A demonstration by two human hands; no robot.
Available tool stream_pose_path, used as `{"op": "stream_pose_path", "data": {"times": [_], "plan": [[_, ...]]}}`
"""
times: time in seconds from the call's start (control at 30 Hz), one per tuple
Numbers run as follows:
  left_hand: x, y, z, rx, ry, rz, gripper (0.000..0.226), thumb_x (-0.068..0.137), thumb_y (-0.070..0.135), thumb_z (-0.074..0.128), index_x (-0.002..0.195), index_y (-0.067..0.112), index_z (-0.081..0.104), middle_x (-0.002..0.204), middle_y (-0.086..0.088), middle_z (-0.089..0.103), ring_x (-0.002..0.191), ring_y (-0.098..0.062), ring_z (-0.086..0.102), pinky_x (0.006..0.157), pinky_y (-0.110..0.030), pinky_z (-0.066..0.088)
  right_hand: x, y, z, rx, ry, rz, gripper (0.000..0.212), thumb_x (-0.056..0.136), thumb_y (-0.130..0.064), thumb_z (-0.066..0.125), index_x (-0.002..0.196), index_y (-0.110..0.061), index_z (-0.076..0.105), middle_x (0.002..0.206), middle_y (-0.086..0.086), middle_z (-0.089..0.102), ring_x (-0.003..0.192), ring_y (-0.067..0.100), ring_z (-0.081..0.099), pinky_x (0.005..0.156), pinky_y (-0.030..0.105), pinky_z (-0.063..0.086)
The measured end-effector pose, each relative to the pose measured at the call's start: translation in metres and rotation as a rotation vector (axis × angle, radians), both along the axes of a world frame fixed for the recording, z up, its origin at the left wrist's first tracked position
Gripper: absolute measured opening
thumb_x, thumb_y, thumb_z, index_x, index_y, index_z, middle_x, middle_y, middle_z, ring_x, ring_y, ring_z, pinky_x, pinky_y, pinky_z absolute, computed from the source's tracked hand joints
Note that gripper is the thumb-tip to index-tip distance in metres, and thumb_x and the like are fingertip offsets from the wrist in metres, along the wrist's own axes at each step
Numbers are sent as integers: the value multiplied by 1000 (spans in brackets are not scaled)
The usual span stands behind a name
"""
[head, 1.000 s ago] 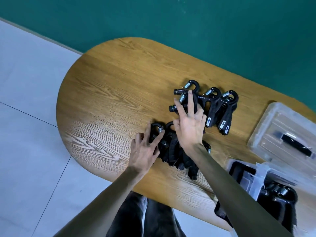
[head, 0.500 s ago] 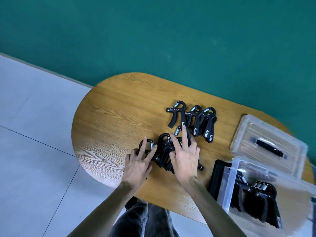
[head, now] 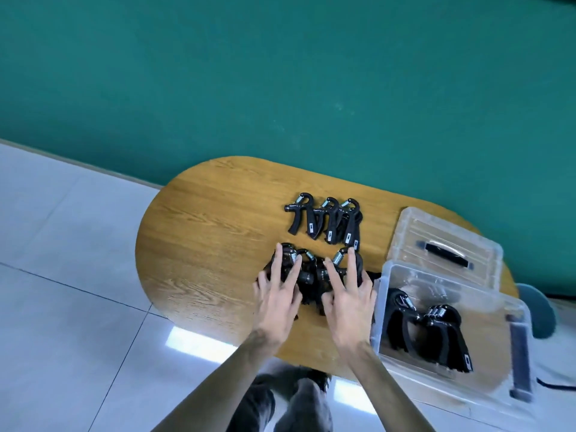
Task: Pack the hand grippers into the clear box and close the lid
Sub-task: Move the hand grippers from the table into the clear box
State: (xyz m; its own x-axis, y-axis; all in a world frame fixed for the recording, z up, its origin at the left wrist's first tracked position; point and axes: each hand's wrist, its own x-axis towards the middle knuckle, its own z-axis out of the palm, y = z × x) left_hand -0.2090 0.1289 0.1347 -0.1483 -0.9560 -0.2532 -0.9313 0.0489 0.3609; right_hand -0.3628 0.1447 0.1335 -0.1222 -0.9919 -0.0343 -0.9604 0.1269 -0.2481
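The clear box (head: pixel 448 322) is standing open at the table's (head: pixel 202 244) right end, holding several black hand grippers (head: pixel 427 332) — its lid (head: pixel 442 244) is lying just behind it. Both hands, left hand (head: pixel 277 294) and right hand (head: pixel 349 294), are resting with spread fingers on a near cluster of grippers (head: pixel 307 275), grasping nothing firmly. Another row of grippers (head: pixel 327 221) is lying farther back.

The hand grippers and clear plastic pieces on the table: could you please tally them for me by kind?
Hand grippers in far row: 3
Clear box: 1
Clear lid: 1
Total: 5, excluding the pile under both hands and those in the box, which overlap too much to count.
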Motion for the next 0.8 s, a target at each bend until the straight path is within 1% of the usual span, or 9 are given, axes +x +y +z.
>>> {"op": "stream_pose_path", "data": {"times": [0.1, 0.2, 0.27, 0.37, 0.5, 0.63, 0.7, 0.8], "plan": [[-35, 11, 6, 10, 95, 54, 75, 105, 28, 46, 159, 43, -3, 163, 5, -34, 124, -27, 32, 110, -49, 37, -26, 16, 6, -20, -18, -63, 72, 82, -9, 66, 149, -27, 48, 169, 9, 14, 126, 46, 44, 96, 58, 45], [-70, 19, 12, 23, 96, 10, 75, 105, 26, 49, 160, 42, -1, 164, 5, -33, 127, -26, 23, 114, -52, 30, -60, 32, 13, -21, -17, -101, 72, 83, -9, 66, 150, -28, 47, 169, 10, 14, 125, 45, 44, 97, 57, 44], [-98, 24, 15, -13, 91, -24, 75, 105, 25, 49, 161, 40, 1, 165, 2, -30, 123, -25, 27, 112, -51, 33, -87, 42, 19, -24, -18, -122, 73, 83, -9, 66, 151, -29, 45, 170, 9, 13, 123, 44, 44, 97, 57, 44], [-136, 30, 18, -33, 132, -32, 77, 103, 22, 53, 161, 38, 6, 166, 2, -27, 118, -23, 30, 109, -49, 36, -124, 53, 23, -38, -23, -167, 75, 81, -8, 67, 150, -30, 46, 169, 10, 17, 116, 44, 46, 93, 57, 46], [-186, 39, 18, -51, 158, -79, 76, 101, 20, 55, 161, 39, 13, 168, 2, -22, 117, -28, 36, 105, -50, 37, -172, 70, 22, -39, -32, -213, 75, 79, -7, 69, 149, -28, 48, 168, 11, 18, 121, 48, 46, 94, 59, 46], [-229, 49, 11, -78, 138, -137, 76, 99, 20, 61, 161, 35, 19, 170, -3, -14, 114, -28, 40, 99, -47, 43, -211, 89, 13, -18, -68, -278, 75, 83, -10, 71, 150, -30, 45, 169, 9, 13, 127, 47, 43, 97, 60, 43], [-248, 54, 4, -60, 117, -168, 77, 99, 21, 60, 161, 35, 18, 170, -4, -12, 117, -29, 41, 100, -48, 44, -228, 98, 4, 0, -87, -314, 74, 83, -11, 69, 150, -30, 45, 169, 8, 14, 124, 45, 44, 94, 59, 43], [-268, 63, -8, -29, 56, -180, 75, 99, 23, 59, 161, 36, 19, 170, -3, -10, 111, -27, 43, 96, -43, 42, -248, 107, -12, 37, -112, -332, 74, 83, -8, 67, 150, -30, 46, 169, 9, 16, 117, 45, 47, 91, 58, 46]]}}
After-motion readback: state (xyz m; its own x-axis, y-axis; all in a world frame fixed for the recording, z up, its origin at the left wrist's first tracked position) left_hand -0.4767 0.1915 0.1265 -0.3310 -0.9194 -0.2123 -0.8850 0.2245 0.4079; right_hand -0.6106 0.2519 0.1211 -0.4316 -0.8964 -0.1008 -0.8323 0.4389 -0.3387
